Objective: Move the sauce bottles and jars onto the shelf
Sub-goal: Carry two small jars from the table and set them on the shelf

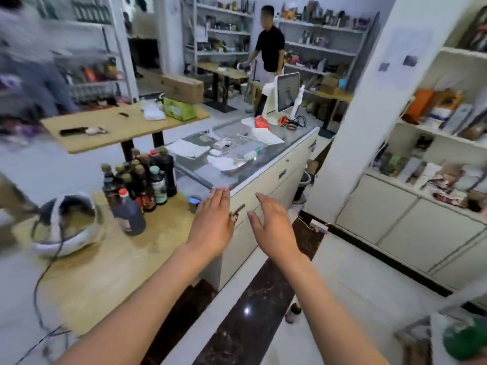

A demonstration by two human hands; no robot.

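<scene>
Wooden bench (110, 272) is sitting under my left forearm. I am holding my left hand (213, 227) and right hand (274, 230) out flat, fingers straight, gripping nothing, both just right of the bench. Sauce bottles (139, 185) are standing clustered at the bench's far end. Shelf (432, 135) is standing well right of the bench.

Small shop interior, white walls, even indoor light. Pale tiled floor (369, 272) with a dark polished stone strip (245, 312). Light wood tabletop (105, 259) at near left, a second wooden table on a black leg (110, 127) behind it. Cream counter with grey glass top (263, 151) in the middle. White open shelving with cupboard doors (421, 214) at right, white metal racks (324, 46) along the far wall. Left edge blurred.
</scene>
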